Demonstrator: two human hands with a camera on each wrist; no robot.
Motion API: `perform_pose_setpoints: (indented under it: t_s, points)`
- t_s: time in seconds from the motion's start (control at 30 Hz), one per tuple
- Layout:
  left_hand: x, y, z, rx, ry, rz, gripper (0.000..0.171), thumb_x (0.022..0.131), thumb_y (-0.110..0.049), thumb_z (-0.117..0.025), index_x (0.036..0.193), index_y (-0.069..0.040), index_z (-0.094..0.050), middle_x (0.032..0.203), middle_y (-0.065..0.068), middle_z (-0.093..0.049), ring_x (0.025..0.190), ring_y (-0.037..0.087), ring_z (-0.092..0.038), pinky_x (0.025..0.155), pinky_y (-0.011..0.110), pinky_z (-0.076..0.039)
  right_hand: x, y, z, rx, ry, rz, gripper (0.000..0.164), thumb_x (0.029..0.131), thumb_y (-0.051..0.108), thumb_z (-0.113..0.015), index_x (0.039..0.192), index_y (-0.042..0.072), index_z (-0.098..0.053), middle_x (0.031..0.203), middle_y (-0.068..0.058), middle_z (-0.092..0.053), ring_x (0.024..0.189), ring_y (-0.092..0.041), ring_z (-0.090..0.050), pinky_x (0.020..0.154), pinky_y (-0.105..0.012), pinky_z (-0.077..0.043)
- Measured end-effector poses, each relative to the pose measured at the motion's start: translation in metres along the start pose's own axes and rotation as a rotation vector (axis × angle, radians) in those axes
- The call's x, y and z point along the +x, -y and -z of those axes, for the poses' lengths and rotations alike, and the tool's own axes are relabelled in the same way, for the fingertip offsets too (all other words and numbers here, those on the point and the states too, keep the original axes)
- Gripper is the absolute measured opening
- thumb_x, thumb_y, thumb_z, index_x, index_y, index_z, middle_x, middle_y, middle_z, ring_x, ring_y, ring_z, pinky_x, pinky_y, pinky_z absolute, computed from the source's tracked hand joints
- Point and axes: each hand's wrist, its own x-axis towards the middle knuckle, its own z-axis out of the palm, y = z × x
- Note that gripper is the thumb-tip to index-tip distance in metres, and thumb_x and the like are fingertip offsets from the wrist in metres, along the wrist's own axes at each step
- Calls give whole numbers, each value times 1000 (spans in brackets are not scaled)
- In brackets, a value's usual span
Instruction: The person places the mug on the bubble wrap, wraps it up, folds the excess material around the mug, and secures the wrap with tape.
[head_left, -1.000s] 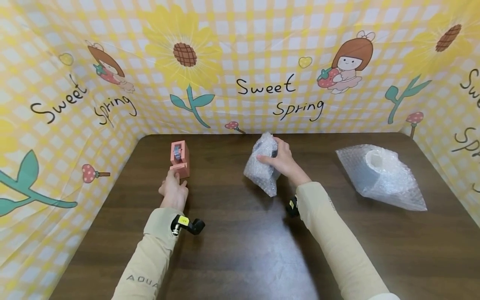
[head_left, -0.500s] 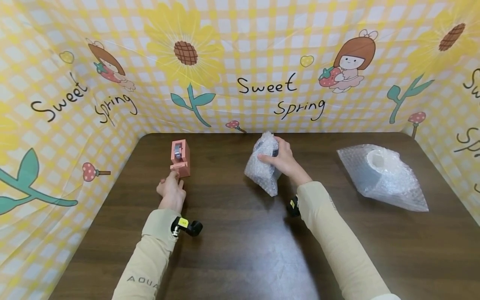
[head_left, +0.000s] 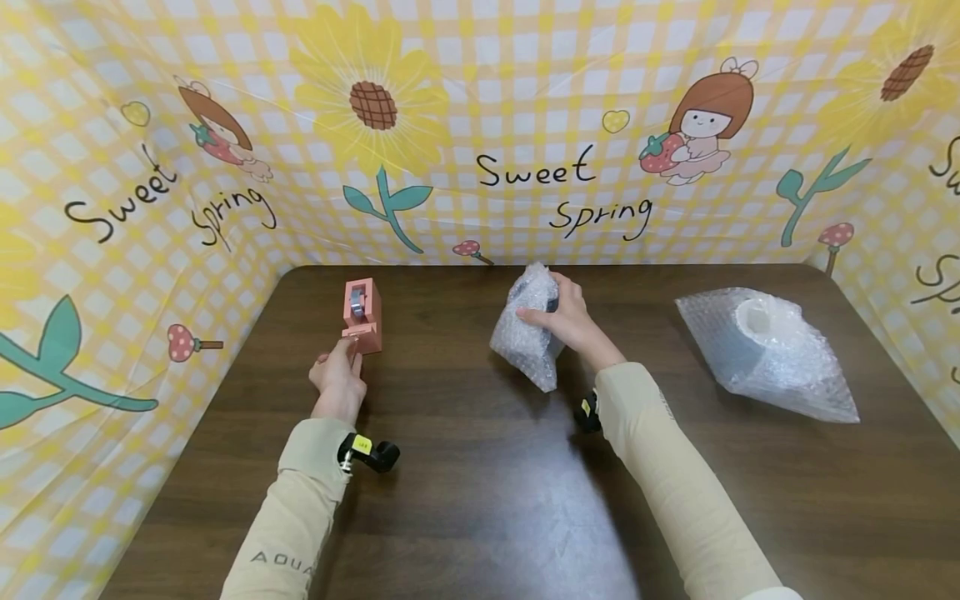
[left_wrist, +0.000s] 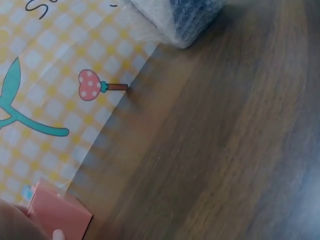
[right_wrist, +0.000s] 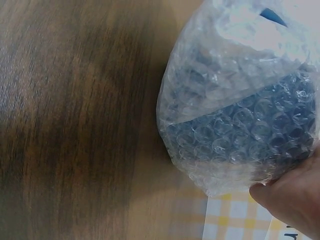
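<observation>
A pink tape dispenser [head_left: 364, 304] with a roll of tape stands at the back left of the table. My left hand [head_left: 337, 385] is at its front lip, index finger and thumb drawn together in a pinch at the cutter end. The tape end between them is too fine to make out. In the left wrist view the dispenser [left_wrist: 62, 215] shows at the lower left corner, fingers against it. Near the back middle, my right hand [head_left: 566, 321] grips a bubble-wrapped bundle [head_left: 522, 342] from its right side. Something dark shows through its wrap [right_wrist: 240, 125].
A second bubble-wrapped package [head_left: 757, 350], with a white cylinder inside, lies on the right of the dark wooden table [head_left: 465, 500]. A yellow checked cloth [head_left: 420, 217] stands behind the table and along both sides.
My left hand has shifted slightly left, and its thumb has drawn nearer the index finger. The dispenser stays in place. My right hand holds the wrapped bundle steady.
</observation>
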Motion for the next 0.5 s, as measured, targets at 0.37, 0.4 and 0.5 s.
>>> perform_pose_setpoints:
  t_s: [0.37,0.4,0.5]
  points:
    - [15,-4,12,658,82,-442,37,87,-6,-66,97,-14,-32,92,-2,-41,79,6,-43,66,15,-39,1,-2,0,13,13,-11,89,86,41,-64,152,12,-11,157,-17,-6,146,-35,-8,117,-53,-21]
    - [16,-4,12,690,90,-467,36,87,-7,-66,98,-13,-33,90,-1,-42,77,6,-44,63,14,-39,1,-2,0,13,11,-13,89,86,41,-64,152,12,-12,157,-17,-6,146,-35,-8,117,-53,-21]
    - [16,-4,12,775,95,-531,34,87,-8,-67,99,-10,-35,85,-1,-44,73,6,-45,59,15,-39,1,-2,1,10,9,-13,90,86,41,-65,152,12,-11,157,-17,-6,146,-35,-9,117,-52,-21]
